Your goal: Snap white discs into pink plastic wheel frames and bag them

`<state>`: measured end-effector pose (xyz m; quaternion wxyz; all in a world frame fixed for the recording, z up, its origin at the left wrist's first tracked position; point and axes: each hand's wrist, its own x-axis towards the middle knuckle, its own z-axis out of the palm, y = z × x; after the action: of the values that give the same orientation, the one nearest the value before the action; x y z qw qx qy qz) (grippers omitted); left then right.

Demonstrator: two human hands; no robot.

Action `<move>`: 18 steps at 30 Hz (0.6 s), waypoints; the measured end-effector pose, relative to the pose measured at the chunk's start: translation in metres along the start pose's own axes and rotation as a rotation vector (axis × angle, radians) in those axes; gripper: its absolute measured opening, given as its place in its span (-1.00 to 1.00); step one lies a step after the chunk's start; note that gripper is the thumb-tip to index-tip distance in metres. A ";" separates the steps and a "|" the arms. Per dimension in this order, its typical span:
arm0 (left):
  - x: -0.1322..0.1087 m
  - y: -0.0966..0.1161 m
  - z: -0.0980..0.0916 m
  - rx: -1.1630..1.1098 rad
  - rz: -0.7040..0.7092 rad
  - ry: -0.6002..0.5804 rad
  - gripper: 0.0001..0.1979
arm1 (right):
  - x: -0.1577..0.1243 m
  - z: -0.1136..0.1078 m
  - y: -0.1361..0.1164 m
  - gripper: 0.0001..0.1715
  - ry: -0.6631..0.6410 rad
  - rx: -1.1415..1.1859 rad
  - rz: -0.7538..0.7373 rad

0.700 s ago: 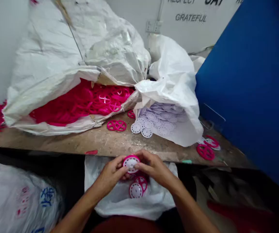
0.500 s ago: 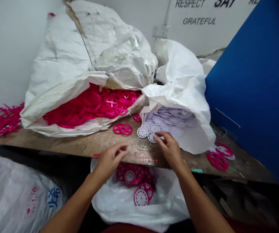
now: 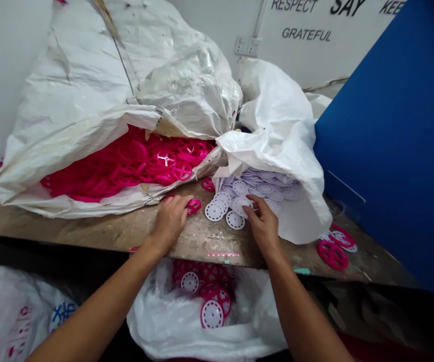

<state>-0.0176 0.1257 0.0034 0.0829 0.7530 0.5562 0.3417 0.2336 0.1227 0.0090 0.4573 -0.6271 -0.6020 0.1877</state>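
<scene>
My left hand is on the tabletop, its fingers bent down over a pair of pink spoked rings; the hand covers most of one, and the fingertips are partly hidden. At the mouth of the smaller sack, my right hand pinches the edge of a white slotted disc between thumb and fingers. Other white discs lie loose beside it, and a heap of them fills the sack opening behind.
A large white sack lies open with pink rings inside. Below the table edge hangs a bag holding pink-and-white assembled discs. More pink rings lie at right, near a blue panel.
My left hand has moved forward onto the pink rings. My right hand has closed on a white disc and shifted it slightly. The view has moved a little.
</scene>
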 end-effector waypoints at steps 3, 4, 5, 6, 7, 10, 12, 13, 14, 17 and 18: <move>-0.025 0.021 -0.005 -0.440 -0.247 -0.006 -0.77 | -0.032 -0.006 -0.025 -0.58 -0.039 0.334 0.059; -0.034 0.029 -0.006 -0.626 -0.367 -0.040 -0.78 | -0.042 -0.005 -0.032 -0.59 -0.083 0.418 0.071; -0.042 0.038 -0.005 -0.813 -0.483 -0.088 -0.76 | -0.051 -0.002 -0.038 -0.60 -0.128 0.473 0.076; -0.050 0.047 -0.004 -0.986 -0.581 -0.135 -0.70 | -0.059 0.001 -0.042 -0.62 -0.169 0.498 0.074; -0.058 0.054 -0.003 -1.130 -0.654 -0.174 -0.63 | -0.066 0.004 -0.044 -0.63 -0.202 0.495 0.067; -0.074 0.067 0.001 -1.334 -0.750 -0.228 -0.46 | -0.073 0.008 -0.042 -0.65 -0.217 0.416 0.043; -0.080 0.067 0.002 -1.234 -0.708 -0.233 -0.51 | -0.073 0.002 -0.042 -0.66 -0.148 0.416 0.059; -0.081 0.064 0.002 -1.124 -0.664 -0.219 -0.56 | -0.073 -0.003 -0.044 -0.66 -0.106 0.446 0.072; -0.082 0.061 0.001 -0.999 -0.614 -0.193 -0.62 | -0.074 -0.009 -0.048 -0.66 -0.084 0.484 0.080; -0.081 0.057 -0.003 -0.793 -0.504 -0.134 -0.71 | -0.081 -0.021 -0.062 -0.66 -0.249 0.517 0.016; -0.081 0.058 -0.004 -0.837 -0.504 -0.150 -0.71 | -0.084 -0.022 -0.065 -0.66 -0.319 0.478 -0.029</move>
<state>0.0136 0.0311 0.0020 0.4984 0.5195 0.5284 0.4499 0.1959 0.0280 0.0453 0.4944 -0.4556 -0.6138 0.4138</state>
